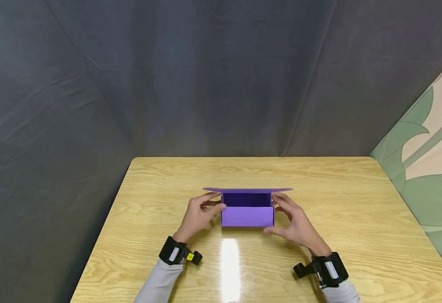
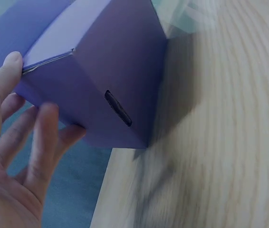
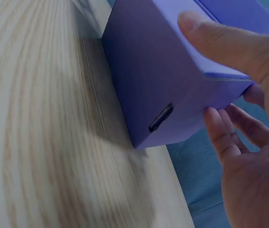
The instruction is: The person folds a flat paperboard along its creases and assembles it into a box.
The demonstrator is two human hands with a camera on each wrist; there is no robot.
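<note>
A purple cardboard box stands on the table with its lid raised at the back and the lid's side flaps spread outward. My left hand holds the box's left side, thumb at the upper front corner and fingers along the side wall. At the right side, my right hand has its fingertips by the wall and its thumb spread out near the lower front edge. Whether that thumb touches the box, I cannot tell. A narrow dark slot shows low on the box's side in the left wrist view.
The box rests on a light wood-grain table. Behind the table hangs a dark grey cloth, and a panel with green leaf shapes is at the right. A bright reflection lies on the tabletop before the box.
</note>
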